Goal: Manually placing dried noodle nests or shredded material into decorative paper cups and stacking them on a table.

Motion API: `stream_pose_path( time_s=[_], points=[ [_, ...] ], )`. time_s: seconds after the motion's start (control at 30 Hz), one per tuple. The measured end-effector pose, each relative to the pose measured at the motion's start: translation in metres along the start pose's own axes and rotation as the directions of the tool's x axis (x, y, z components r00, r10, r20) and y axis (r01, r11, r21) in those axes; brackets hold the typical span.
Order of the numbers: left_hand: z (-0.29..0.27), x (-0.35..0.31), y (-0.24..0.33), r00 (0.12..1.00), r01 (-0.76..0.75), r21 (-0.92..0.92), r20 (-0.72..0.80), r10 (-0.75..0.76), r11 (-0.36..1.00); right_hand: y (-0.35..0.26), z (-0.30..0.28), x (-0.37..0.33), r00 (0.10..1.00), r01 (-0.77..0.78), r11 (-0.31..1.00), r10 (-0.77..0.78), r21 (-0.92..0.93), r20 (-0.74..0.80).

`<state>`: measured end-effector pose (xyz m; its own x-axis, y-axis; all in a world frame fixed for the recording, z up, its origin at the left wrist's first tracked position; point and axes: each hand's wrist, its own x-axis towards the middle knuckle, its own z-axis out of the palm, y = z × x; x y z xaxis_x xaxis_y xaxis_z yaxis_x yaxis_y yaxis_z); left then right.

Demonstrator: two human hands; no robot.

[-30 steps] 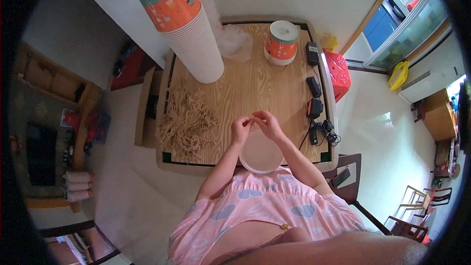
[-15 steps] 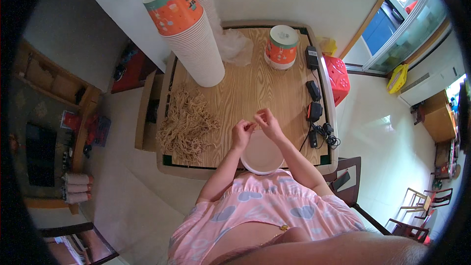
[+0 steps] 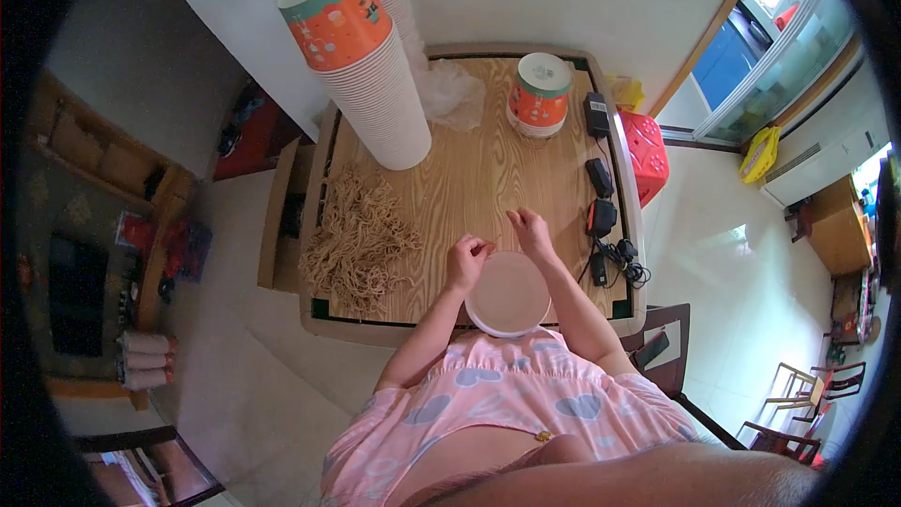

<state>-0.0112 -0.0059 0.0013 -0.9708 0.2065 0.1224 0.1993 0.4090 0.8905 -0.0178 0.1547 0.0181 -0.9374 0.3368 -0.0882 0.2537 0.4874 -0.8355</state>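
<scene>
A white round paper tub [image 3: 508, 293] stands at the table's near edge, against my body. Over its far left rim, my left hand [image 3: 466, 263] is closed in a pinch; whatever its fingertips hold is too small to make out. My right hand [image 3: 533, 237] is a little apart from it, beyond the tub's far right rim. Its fingertips are also pinched together, and I cannot make out anything between them. To the left of my hands lies a tangled heap of tan twisted cords [image 3: 361, 242].
A tall leaning stack of paper tubs [image 3: 380, 99] rises at the back left, beside crumpled clear plastic [image 3: 452, 94]. A short orange-and-green stack of tubs [image 3: 540, 99] sits at the back right. Black power adapters [image 3: 601, 216] and cables line the right edge. A red stool [image 3: 645, 158] stands beyond.
My hands have drawn apart: the right moved slightly right, and the left stays near the tub's rim. The tub shifted slightly to the right.
</scene>
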Motion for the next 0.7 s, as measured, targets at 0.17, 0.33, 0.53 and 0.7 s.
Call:
stream_pose_path(
  time_s=[0.17,0.33,0.53,0.7],
  points=[
    [0.006,0.0,-0.008,1.0,0.022,-0.017,-0.022,-0.023,1.0,-0.001,0.004,-0.004,0.97,0.035,0.999,-0.027,-0.029,0.243],
    [0.002,0.003,-0.001,1.0,-0.025,0.044,-0.009,0.025,0.999,0.001,0.003,-0.008,0.923,0.129,0.992,-0.116,-0.012,0.367],
    [0.0,0.003,0.003,1.0,-0.029,0.04,0.007,0.029,0.999,0.011,0.004,-0.005,0.91,0.216,0.97,-0.241,0.112,0.338],
    [0.002,0.003,0.003,0.997,-0.049,-0.049,-0.061,0.046,0.998,-0.006,-0.003,-0.01,0.929,0.189,0.982,-0.181,0.005,0.323]
  ],
)
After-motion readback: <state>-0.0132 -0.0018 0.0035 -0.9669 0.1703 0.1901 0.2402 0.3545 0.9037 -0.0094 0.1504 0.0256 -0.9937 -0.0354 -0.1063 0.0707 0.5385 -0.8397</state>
